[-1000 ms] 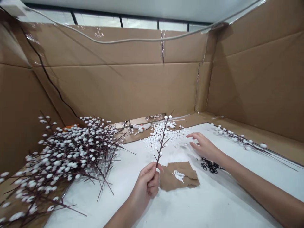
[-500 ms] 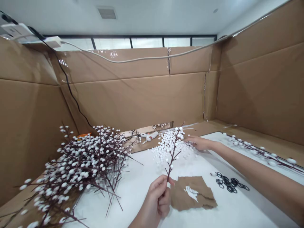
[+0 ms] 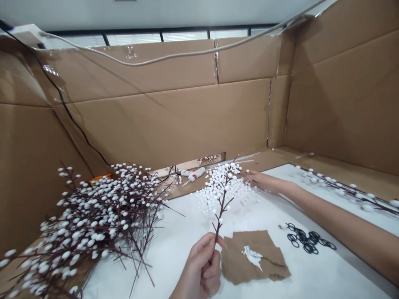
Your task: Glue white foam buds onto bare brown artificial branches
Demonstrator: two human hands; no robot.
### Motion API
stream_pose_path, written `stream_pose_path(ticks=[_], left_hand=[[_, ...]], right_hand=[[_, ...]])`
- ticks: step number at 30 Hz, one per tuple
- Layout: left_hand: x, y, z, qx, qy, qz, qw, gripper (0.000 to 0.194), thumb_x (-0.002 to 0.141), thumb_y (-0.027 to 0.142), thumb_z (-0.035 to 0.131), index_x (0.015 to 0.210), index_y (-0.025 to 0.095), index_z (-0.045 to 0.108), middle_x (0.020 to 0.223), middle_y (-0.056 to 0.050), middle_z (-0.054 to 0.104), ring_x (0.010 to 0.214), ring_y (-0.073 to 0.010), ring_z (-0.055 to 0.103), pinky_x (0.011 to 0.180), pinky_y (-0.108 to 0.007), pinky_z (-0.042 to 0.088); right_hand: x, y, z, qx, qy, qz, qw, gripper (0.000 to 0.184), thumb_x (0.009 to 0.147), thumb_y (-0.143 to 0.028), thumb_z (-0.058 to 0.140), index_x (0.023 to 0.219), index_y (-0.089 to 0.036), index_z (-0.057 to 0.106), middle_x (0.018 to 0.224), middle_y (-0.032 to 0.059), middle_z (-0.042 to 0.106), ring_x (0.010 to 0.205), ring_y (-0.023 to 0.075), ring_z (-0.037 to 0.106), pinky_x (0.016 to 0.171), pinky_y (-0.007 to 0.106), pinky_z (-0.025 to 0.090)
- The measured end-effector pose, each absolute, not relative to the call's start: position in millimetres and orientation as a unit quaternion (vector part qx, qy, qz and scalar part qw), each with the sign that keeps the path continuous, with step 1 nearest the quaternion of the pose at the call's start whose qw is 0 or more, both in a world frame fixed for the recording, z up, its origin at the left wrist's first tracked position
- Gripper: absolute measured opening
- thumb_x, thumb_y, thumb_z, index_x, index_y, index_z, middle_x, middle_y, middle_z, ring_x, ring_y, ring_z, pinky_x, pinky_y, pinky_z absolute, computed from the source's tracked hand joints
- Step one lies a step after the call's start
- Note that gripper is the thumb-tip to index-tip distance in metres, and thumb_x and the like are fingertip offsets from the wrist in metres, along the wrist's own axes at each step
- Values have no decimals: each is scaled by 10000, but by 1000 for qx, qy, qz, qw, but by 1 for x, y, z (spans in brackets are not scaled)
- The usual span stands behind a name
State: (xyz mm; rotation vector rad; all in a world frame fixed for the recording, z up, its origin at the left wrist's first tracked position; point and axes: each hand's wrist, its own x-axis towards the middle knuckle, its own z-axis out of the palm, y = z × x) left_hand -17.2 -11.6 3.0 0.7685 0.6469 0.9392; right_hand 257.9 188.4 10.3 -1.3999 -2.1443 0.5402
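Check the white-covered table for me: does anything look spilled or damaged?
Loose round white foam balls lie scattered behind the upright dark branch, looking spilled. The torn brown cardboard scrap has ragged edges and a white smear, possibly glue.

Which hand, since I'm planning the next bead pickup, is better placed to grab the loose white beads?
Probably the right hand: it looks empty and lies at the edge of the loose white beads. The left hand is nearer the viewer, gripping the artificial berry sprig upright.
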Motion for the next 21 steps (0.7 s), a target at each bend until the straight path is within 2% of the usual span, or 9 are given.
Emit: stream_pose_path(ticks=[11, 21], left_hand=[[-17, -10, 0, 349, 299, 428, 778, 326, 635, 470, 685, 716, 183, 554, 358, 121, 222, 290, -8, 58, 281, -131, 68], [-19, -11, 3, 355, 298, 425, 777, 294, 684, 455, 648, 735, 181, 557, 378, 117, 217, 300, -13, 57, 297, -138, 81]], right_hand=[[258, 183, 25, -512, -834, 169, 118, 207, 868, -279, 502, 1014, -148, 569, 1022, 56, 588, 863, 165, 580, 755, 363, 489], [248, 185, 21, -579, -794, 161, 92, 256, 874, -290, 492, 1095, -170, 537, 1106, 72, 558, 912, 179, 571, 776, 376, 489]])
